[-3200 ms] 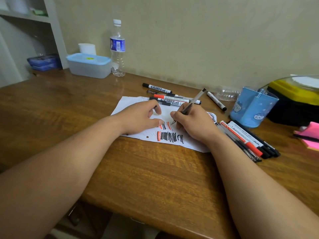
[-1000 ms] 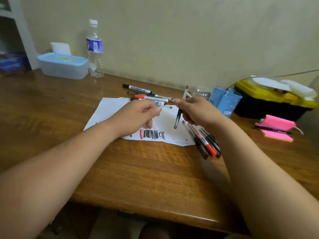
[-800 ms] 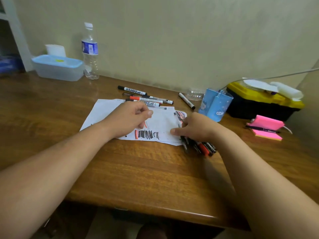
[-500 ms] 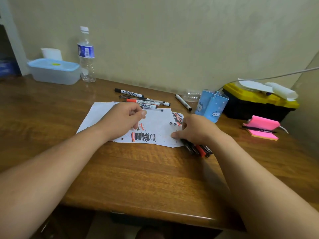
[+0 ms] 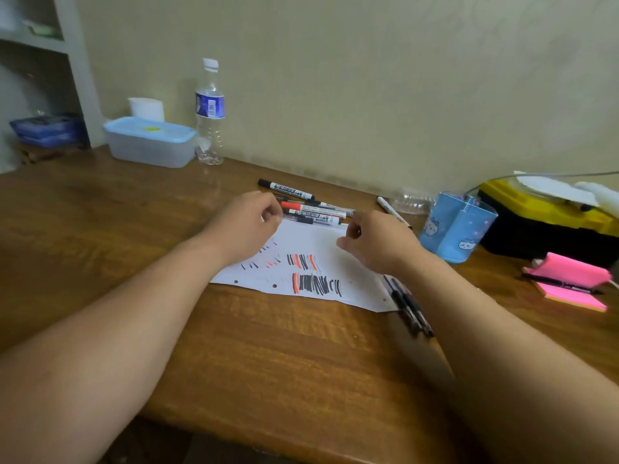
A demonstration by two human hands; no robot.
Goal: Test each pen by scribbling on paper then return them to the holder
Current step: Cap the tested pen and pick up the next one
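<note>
White paper (image 5: 318,242) at frame centre awaits the next scribble: pinch one barrel cleanly from the markers (image 5: 315,214) along its upper edge, without dragging neighbours. Right of centre stands the blue holder (image 5: 459,226). Loosely curled and empty, the right hand (image 5: 378,246) hovers; the left hand (image 5: 248,226) curls at the marker ends, grip unclear.

Back by the wall, a clear water bottle (image 5: 210,112) stands on the wooden table (image 5: 301,356), just beside a plastic tub with a pale blue lid (image 5: 149,142). Over on the right sits a yellow-and-black case (image 5: 542,226), a pink pad of sticky notes (image 5: 569,283) near it.
</note>
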